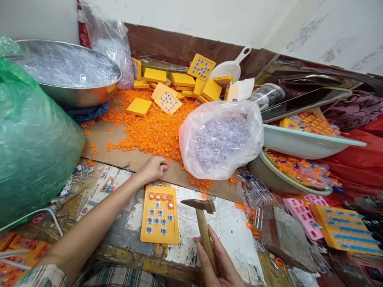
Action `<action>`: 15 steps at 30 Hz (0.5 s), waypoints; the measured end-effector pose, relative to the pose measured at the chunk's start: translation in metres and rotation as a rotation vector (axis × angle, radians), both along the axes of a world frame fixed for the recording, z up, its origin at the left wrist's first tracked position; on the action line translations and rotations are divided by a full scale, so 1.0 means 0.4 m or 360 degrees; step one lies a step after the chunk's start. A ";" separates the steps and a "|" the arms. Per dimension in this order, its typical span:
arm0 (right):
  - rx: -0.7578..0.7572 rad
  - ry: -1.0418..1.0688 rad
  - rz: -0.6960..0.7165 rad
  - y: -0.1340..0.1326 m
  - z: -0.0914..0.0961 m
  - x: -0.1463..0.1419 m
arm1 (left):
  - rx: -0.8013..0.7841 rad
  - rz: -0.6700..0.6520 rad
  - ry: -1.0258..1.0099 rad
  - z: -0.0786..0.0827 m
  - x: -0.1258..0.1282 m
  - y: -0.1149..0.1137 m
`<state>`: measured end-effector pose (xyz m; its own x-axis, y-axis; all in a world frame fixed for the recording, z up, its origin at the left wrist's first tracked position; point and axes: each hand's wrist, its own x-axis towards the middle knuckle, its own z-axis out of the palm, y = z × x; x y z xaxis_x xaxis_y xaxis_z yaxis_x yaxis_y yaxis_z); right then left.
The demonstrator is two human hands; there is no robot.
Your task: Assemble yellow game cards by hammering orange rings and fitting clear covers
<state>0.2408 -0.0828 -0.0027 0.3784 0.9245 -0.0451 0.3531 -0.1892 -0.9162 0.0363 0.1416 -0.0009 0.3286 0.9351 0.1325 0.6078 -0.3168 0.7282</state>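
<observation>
Right hand [220, 263], fingers wrapped round wooden handle of hammer [204, 231], its head just right of yellow tray [174, 235] on table [119, 233]. Tray holds blue-centred pieces [157, 221], five orange-topped. Left hand [152, 170] at near edge of orange rings [155, 131], fingers curled; cannot tell from here whether anything pinched.

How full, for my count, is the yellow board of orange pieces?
Partly full: the board has orange pieces across the top and one below; the blue squares bear none.
</observation>
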 end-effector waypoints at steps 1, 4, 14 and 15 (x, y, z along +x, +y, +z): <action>-0.0004 0.0013 0.0009 0.002 0.000 -0.006 | 0.0009 0.0014 0.0003 -0.001 -0.001 0.001; 0.0037 -0.0022 -0.0022 0.009 -0.001 -0.025 | 0.0059 0.0037 0.0018 -0.005 0.001 0.008; 0.0271 -0.0214 0.0090 -0.024 -0.020 -0.022 | 0.0164 -0.0073 -0.0106 0.056 -0.031 -0.250; 0.0302 -0.0237 0.0074 -0.027 -0.020 -0.030 | 0.0176 -0.0084 -0.0125 0.055 -0.037 -0.285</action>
